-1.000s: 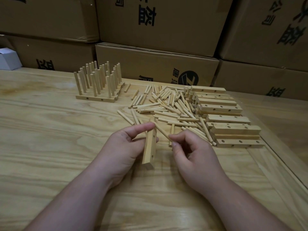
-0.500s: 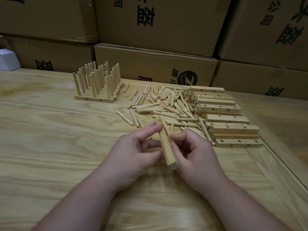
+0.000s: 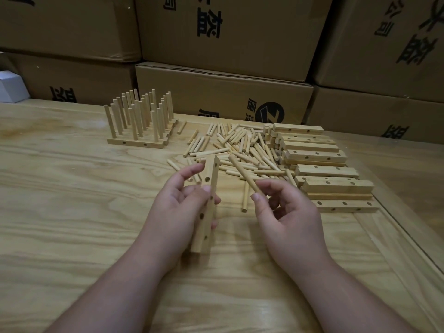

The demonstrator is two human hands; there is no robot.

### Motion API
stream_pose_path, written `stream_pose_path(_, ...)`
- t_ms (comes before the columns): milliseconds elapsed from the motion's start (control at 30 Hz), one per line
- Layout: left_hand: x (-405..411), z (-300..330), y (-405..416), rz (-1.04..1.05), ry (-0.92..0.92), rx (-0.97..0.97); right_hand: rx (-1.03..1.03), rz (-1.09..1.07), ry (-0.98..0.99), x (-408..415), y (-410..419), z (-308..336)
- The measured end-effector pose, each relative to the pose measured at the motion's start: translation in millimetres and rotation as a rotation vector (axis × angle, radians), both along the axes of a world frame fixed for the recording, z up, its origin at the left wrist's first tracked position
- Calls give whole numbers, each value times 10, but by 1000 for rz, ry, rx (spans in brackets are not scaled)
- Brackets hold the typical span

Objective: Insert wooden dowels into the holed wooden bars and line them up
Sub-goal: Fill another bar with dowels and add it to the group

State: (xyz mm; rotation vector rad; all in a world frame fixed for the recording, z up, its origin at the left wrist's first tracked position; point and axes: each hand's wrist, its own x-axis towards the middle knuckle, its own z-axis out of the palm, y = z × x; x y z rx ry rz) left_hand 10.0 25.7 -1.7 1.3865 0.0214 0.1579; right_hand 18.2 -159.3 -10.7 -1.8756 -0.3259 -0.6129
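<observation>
The left hand [image 3: 182,207] is gripping a holed bar [image 3: 207,205] near its middle, holding it nearly on end above the worktop [image 3: 72,200], its holes facing the right hand [image 3: 288,217]. That hand is pinching a dowel [image 3: 242,174] by its near end between thumb and fingers. Both pieces are looking light, stiff and smooth, so a grip close to the entering tip is likely steadier. Loose dowels [image 3: 240,147] and spare bars [image 3: 319,155] are lying beyond, with finished bars [image 3: 139,121] standing further left.
</observation>
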Motion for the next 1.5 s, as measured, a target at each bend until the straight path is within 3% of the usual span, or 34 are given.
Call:
stream_pose_path(300, -34, 78, -35, 61, 87, 48, -143, -16, -91, -11, -5, 12)
stream_pose_path(567, -8, 30, -16, 50, 98, 38, -42, -61, -210, 7, -35, 2)
stream_pose_path(867, 11, -1, -15, -15, 57, -19, -74, -52, -273, 22, -46, 1)
stream_pose_path(1267, 39, -26, 19, -21, 99, 91, -2, -20, -165, 9, -42, -7)
stream_pose_path(1500, 39, -37, 26, -9, 25, 277, -161, 59, -197, -29, -2, 41)
